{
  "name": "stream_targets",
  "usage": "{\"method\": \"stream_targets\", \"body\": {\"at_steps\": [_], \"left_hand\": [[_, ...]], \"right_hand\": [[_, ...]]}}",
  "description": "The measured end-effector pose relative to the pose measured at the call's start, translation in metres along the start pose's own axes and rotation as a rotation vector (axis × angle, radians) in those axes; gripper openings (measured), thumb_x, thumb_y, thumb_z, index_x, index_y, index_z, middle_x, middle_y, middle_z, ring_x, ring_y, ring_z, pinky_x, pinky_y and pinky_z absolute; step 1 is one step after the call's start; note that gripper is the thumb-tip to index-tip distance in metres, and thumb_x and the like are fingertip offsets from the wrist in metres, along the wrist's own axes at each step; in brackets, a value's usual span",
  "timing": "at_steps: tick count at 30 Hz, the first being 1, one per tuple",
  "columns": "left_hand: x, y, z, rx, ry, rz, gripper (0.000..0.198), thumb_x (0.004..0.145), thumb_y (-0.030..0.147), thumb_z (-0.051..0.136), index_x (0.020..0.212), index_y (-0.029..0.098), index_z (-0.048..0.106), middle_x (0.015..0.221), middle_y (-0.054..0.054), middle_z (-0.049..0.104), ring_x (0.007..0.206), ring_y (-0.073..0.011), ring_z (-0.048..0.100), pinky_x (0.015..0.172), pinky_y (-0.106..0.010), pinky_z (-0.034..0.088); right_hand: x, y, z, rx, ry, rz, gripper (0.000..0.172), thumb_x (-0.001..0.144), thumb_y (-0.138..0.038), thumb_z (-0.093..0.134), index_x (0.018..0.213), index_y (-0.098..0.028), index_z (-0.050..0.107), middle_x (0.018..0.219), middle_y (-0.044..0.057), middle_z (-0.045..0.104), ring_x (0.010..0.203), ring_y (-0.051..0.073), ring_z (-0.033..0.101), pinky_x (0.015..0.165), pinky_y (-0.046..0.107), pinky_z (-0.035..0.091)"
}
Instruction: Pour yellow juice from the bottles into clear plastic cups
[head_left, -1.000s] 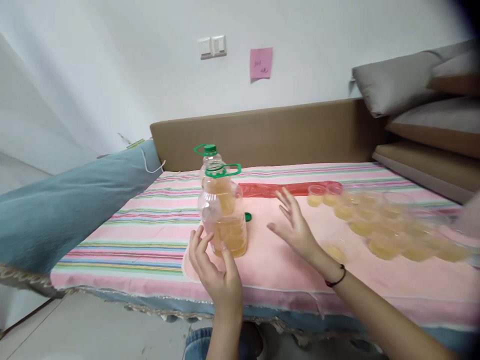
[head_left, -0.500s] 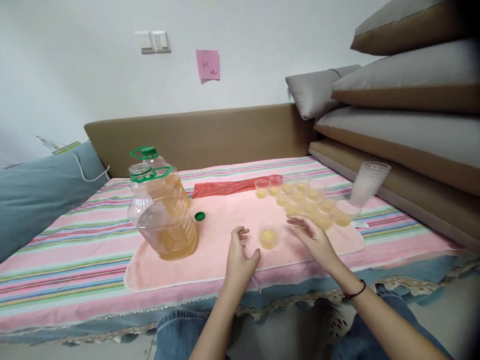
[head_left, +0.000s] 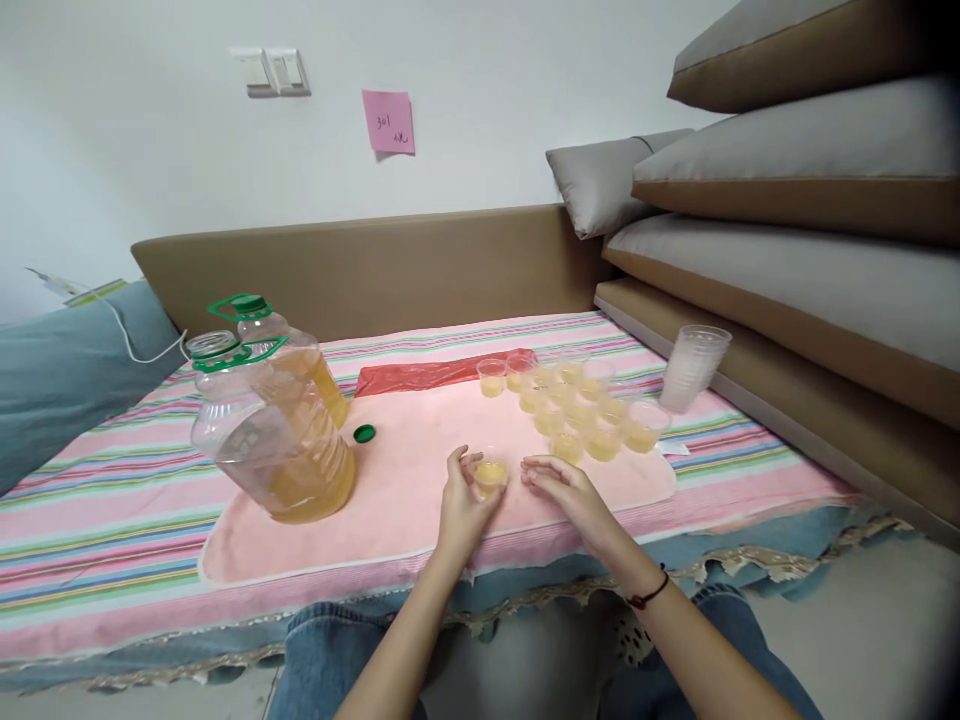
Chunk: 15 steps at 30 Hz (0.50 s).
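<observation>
Clear plastic cup (head_left: pixel 491 474) of yellow liquid between two bare hands, with clock directions taken from the cup. The left hand (head_left: pixel 460 505) has just come round it: the fingers lie at the rim near ten o'clock and the thumb crosses the wall between four and five, so the cup appears grasped, although the firmness of the hold cannot be told. The right hand (head_left: pixel 574 497), just beside at three o'clock, is released, its fingers loosely bent and holding nothing. The change suggests that handling now centres on this single cup, which is over the pink mat (head_left: pixel 405 520), apart from the cluster of filled cups (head_left: pixel 602 444) at two o'clock. Half a second earlier, a gap separates the left hand from the cup and the right hand lies farther off; in the first frame, the left hand is beside the uncapped bottle (head_left: pixel 311 485), now well apart at nine o'clock. The view has swung right, placing the bottle, the green cap (head_left: pixel 364 433) between nine and ten, and the red plastic film (head_left: pixel 435 375) at eleven farther left in the field
</observation>
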<state>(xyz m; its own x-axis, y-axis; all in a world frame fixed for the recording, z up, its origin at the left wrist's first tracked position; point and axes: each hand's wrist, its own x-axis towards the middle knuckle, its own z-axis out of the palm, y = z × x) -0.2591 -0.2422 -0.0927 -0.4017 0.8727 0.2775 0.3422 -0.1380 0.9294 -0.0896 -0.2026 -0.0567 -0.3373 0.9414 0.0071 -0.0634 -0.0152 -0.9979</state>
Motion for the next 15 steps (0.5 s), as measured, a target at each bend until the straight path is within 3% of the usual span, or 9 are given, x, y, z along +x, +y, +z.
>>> {"method": "stream_targets", "body": {"at_steps": [6,15], "left_hand": [[0.018,0.003,0.006,-0.007,0.031,-0.006,0.065,0.067,0.024,0.074,0.121,0.024,0.038,0.116,-0.009,0.062,0.106,-0.0204,0.065,0.092,-0.039,0.052],[0.103,0.000,0.032,0.004,0.055,-0.013,0.067,0.062,0.018,0.078,0.117,0.023,0.040,0.113,-0.009,0.062,0.091,-0.0177,0.067,0.082,-0.035,0.053]], "right_hand": [[-0.004,-0.008,-0.006,0.048,0.002,0.051,0.046,0.066,-0.055,0.076,0.095,-0.020,0.071,0.104,0.010,0.074,0.106,0.027,0.066,0.097,0.044,0.050],[-0.007,-0.009,0.002,0.089,-0.056,0.105,0.043,0.066,-0.054,0.078,0.091,-0.019,0.072,0.102,0.011,0.074,0.104,0.030,0.067,0.094,0.047,0.051]]}}
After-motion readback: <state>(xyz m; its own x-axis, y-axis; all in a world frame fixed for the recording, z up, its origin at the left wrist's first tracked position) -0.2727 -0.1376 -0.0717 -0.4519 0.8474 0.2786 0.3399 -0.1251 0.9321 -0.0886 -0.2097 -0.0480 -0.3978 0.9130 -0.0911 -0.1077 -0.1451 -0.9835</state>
